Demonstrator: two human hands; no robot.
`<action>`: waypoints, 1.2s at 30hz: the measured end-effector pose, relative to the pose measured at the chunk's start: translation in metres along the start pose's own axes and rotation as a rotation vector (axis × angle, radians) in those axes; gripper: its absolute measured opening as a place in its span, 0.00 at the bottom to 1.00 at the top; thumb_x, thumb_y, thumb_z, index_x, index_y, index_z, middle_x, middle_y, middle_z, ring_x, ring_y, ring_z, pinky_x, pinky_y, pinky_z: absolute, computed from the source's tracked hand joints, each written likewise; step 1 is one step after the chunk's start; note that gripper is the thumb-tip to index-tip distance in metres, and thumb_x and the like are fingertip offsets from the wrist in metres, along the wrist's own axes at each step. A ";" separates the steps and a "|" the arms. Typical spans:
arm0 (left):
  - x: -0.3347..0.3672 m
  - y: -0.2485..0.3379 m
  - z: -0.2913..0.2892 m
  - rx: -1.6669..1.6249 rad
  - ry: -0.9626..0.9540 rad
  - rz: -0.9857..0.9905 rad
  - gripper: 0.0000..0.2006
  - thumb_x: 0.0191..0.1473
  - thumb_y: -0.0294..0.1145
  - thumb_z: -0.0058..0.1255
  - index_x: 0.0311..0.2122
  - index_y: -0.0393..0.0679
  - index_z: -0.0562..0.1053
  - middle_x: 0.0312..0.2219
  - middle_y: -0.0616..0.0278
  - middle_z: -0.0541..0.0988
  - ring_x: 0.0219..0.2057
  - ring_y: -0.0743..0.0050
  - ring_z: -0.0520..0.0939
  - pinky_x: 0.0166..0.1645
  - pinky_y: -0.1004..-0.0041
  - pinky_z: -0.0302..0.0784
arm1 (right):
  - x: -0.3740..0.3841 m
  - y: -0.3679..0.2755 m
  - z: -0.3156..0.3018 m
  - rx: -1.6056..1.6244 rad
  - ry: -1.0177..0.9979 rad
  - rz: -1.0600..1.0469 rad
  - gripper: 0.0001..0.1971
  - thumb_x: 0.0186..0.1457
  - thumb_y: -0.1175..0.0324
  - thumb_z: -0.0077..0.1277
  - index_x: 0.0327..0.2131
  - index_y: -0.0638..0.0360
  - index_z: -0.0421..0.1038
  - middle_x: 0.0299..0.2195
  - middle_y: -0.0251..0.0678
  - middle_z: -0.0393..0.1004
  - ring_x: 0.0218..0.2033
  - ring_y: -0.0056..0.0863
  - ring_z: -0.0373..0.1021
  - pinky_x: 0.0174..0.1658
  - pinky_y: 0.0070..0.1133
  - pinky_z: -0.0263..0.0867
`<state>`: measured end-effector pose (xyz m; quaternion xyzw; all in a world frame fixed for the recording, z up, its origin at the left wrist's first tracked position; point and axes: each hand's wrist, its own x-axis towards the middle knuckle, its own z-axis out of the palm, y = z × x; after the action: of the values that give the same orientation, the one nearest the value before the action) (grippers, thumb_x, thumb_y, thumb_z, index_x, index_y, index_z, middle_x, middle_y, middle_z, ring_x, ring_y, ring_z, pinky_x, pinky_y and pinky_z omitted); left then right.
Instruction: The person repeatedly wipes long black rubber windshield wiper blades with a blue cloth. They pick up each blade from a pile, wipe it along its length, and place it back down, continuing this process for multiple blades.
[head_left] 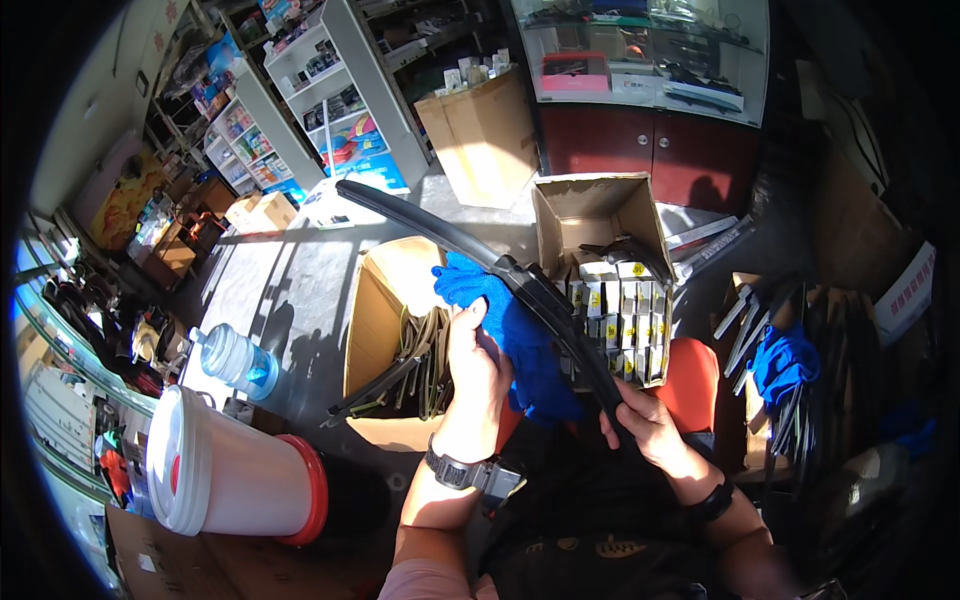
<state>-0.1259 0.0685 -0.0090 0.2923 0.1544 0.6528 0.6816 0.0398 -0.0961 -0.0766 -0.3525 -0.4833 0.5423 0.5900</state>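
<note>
A long black wiper blade [440, 232] slants across the middle, its far end up at the left and its near end down at the right. My right hand [648, 422] is closed round the near end. Bunched in my left hand [474, 360] is a blue cloth [527, 362], lying against the blade's left side close to its middle joint. The thumb of that hand points up over the cloth; its other fingers are partly hidden. Below the blade, an open cardboard box [372, 318] holds several more dark wiper blades [418, 365].
Another carton [590, 205] contains rows of narrow boxes [620, 320]. At the right, a second blue cloth [783, 365] lies over bundled strips. A white bucket [245, 470] and a water bottle [238, 362] are at the left. Beyond stand shelves [330, 85] and a glass cabinet [640, 110].
</note>
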 end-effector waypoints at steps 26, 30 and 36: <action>0.005 0.019 0.003 0.402 -0.287 -0.111 0.14 0.52 0.28 0.50 0.45 0.39 0.69 0.36 0.61 0.76 0.37 0.72 0.77 0.45 0.72 0.73 | -0.024 -0.010 0.001 -0.655 0.080 -0.299 0.25 0.51 0.79 0.49 0.54 0.68 0.61 0.20 0.37 0.61 0.18 0.29 0.61 0.24 0.22 0.61; -0.013 0.001 0.001 0.374 -0.360 -0.091 0.12 0.50 0.24 0.50 0.41 0.43 0.69 0.32 0.67 0.76 0.34 0.76 0.77 0.41 0.74 0.75 | -0.019 -0.029 0.002 -0.821 -0.050 -0.405 0.26 0.51 0.80 0.49 0.56 0.68 0.59 0.21 0.37 0.63 0.19 0.26 0.61 0.25 0.20 0.60; -0.012 0.006 -0.017 -0.127 -0.363 -0.281 0.22 0.42 0.22 0.47 0.47 0.37 0.67 0.39 0.56 0.76 0.42 0.60 0.77 0.51 0.64 0.71 | -0.027 -0.015 0.003 -0.632 -0.014 -0.263 0.25 0.56 0.75 0.45 0.58 0.67 0.55 0.23 0.36 0.65 0.18 0.23 0.61 0.26 0.18 0.61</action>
<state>-0.1421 0.0603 -0.0203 0.3370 0.0270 0.4967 0.7994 0.0427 -0.1252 -0.0663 -0.4488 -0.6727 0.2877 0.5130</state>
